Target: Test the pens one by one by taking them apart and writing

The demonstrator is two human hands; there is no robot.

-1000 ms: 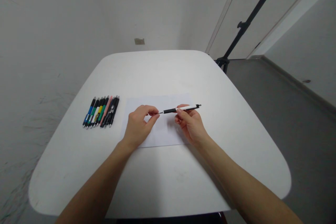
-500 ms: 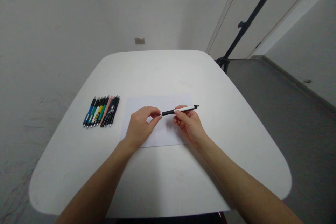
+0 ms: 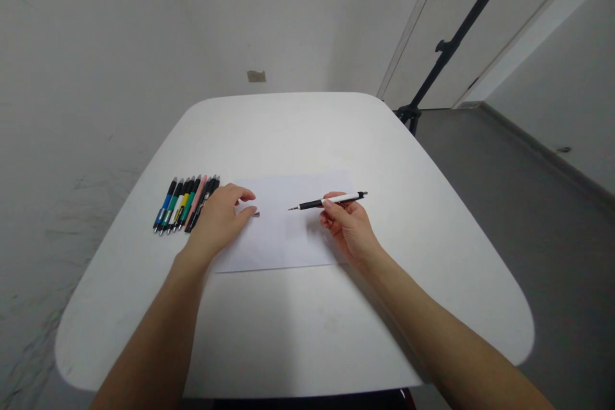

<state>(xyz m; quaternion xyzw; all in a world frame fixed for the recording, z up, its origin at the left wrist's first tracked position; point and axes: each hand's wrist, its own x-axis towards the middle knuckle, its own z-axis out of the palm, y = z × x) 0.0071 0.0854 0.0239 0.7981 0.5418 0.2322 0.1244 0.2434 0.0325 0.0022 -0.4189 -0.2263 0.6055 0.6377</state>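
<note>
My right hand (image 3: 350, 224) is closed around a pen (image 3: 339, 199) with a white barrel and a black grip. The pen is nearly level, its front end to the left, where a thin refill (image 3: 293, 208) sticks out bare. My left hand (image 3: 221, 213) is over the left part of a white paper sheet (image 3: 283, 240), thumb and index finger apart. Just beside the thumb tip, a small metal pen tip (image 3: 257, 214) appears to lie on the paper. Part of the left hand hides the rightmost pens of a row.
A row of several pens (image 3: 179, 205) in blue, green, yellow, pink and black lies on the left of the white table (image 3: 298, 134). A wall stands behind the table. To the right rear is a black stand (image 3: 444, 54) before a door.
My left hand has moved left, away from the pen's front end, and its fingers have parted. The metal tip has come off, baring the refill. My right hand has hardly moved.
</note>
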